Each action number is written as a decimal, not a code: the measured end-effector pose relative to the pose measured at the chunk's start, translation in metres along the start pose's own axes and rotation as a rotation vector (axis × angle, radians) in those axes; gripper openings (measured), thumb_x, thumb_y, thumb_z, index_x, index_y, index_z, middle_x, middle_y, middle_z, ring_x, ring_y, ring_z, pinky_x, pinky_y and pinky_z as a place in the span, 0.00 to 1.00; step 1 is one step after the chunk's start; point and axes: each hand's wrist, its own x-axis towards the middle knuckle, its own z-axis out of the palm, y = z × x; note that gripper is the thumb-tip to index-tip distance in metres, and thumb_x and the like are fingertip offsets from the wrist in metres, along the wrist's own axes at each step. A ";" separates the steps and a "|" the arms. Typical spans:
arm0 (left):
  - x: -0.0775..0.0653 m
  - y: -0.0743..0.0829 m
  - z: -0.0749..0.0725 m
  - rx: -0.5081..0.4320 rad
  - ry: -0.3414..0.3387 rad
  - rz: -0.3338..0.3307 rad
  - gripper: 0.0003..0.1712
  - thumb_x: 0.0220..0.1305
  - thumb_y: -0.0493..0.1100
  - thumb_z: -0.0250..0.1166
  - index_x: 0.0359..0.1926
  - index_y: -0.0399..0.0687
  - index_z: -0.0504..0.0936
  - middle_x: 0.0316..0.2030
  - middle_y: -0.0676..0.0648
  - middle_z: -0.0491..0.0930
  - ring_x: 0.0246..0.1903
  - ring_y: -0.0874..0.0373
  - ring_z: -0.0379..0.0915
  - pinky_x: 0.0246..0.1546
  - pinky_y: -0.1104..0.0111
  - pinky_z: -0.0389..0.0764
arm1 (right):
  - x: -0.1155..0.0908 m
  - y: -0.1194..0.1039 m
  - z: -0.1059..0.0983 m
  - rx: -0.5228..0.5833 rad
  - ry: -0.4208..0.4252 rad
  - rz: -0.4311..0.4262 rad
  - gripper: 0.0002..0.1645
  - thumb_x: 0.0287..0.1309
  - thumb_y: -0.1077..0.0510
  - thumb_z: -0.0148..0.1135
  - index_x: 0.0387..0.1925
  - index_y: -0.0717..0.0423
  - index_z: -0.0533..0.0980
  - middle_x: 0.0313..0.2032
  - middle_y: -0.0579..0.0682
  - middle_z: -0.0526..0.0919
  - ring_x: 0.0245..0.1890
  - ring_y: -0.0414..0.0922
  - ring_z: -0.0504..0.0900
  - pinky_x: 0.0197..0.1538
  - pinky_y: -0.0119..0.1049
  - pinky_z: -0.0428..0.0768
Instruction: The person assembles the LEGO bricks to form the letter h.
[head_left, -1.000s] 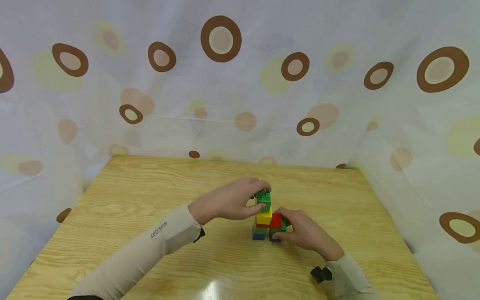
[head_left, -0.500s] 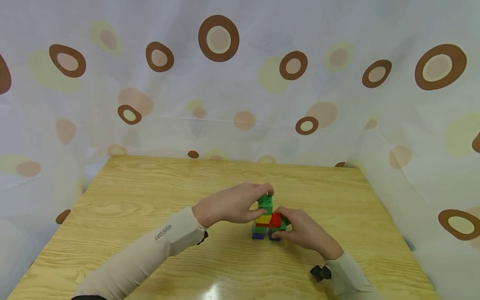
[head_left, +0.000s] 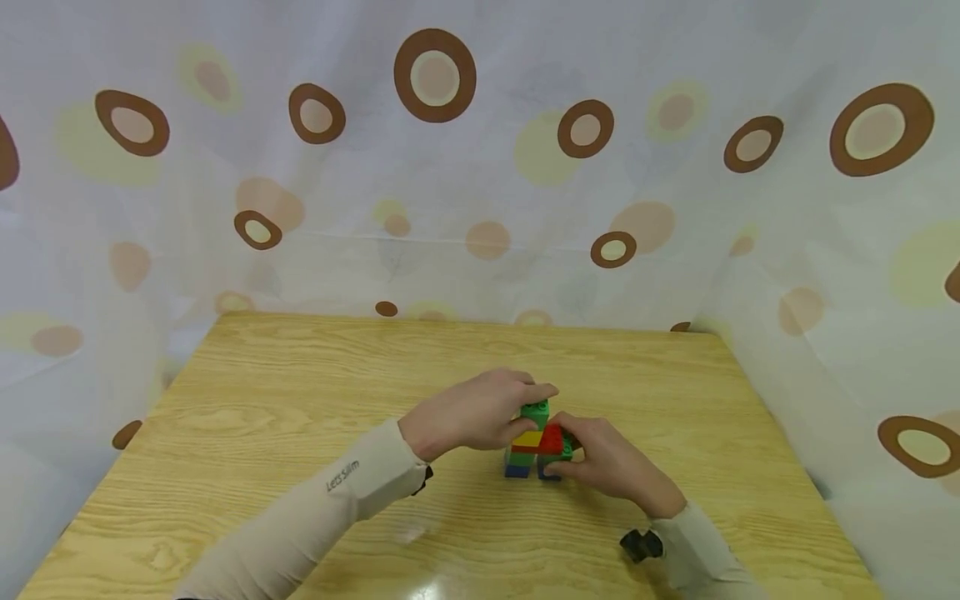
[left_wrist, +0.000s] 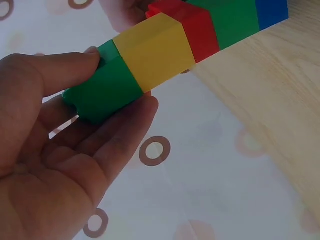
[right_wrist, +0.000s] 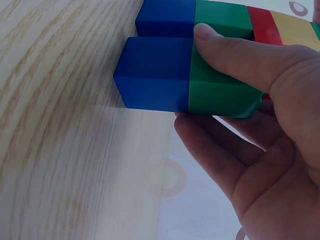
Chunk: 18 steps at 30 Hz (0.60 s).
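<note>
A small tower of toy building blocks stands on the wooden table. Its left column has a blue block (right_wrist: 167,19) at the bottom, then a green block (right_wrist: 222,17). A red block (head_left: 551,439) bridges across to the right column. Above the red sits a yellow block (left_wrist: 155,50), topped by a green block (left_wrist: 102,95) whose face meets it. My left hand (head_left: 476,410) grips that top green block between thumb and fingers. Lower down, my right hand (head_left: 611,462) holds the right column's green block (right_wrist: 220,90), which is on another blue block (right_wrist: 155,72).
The wooden table (head_left: 337,358) spreads out around the tower. Behind it and at both sides hangs a pale sheet (head_left: 487,183) with brown ring patterns. A black wrist strap part (head_left: 642,546) shows below the right sleeve (head_left: 701,550).
My left hand has moved right and slightly down with the top green block, and the yellow studs beneath it are now covered. My right hand has stayed in place on the right column.
</note>
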 end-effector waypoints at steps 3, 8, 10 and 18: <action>-0.001 -0.006 0.005 -0.060 0.029 0.007 0.29 0.72 0.44 0.65 0.71 0.45 0.72 0.47 0.48 0.82 0.42 0.58 0.77 0.45 0.72 0.78 | 0.001 0.001 0.001 -0.002 0.000 0.001 0.22 0.57 0.53 0.75 0.49 0.53 0.75 0.40 0.44 0.86 0.36 0.36 0.85 0.40 0.37 0.86; -0.003 -0.016 0.018 -0.162 0.081 0.014 0.30 0.73 0.46 0.64 0.72 0.49 0.71 0.47 0.50 0.82 0.38 0.60 0.75 0.43 0.72 0.76 | 0.001 0.001 0.001 -0.009 0.000 0.005 0.24 0.57 0.53 0.75 0.51 0.54 0.75 0.40 0.45 0.86 0.36 0.37 0.85 0.40 0.36 0.85; -0.003 -0.019 0.024 -0.202 0.097 0.014 0.31 0.73 0.46 0.63 0.73 0.51 0.69 0.49 0.52 0.82 0.39 0.60 0.76 0.45 0.73 0.77 | 0.000 0.001 0.001 -0.011 0.002 0.000 0.24 0.57 0.54 0.75 0.52 0.54 0.75 0.40 0.45 0.86 0.37 0.38 0.86 0.41 0.36 0.86; -0.009 -0.021 0.048 -0.273 0.286 -0.035 0.48 0.70 0.47 0.67 0.81 0.53 0.49 0.47 0.52 0.83 0.44 0.60 0.80 0.49 0.69 0.81 | -0.003 -0.004 0.003 -0.034 0.079 0.016 0.38 0.55 0.52 0.77 0.64 0.57 0.71 0.53 0.48 0.84 0.51 0.48 0.85 0.53 0.46 0.84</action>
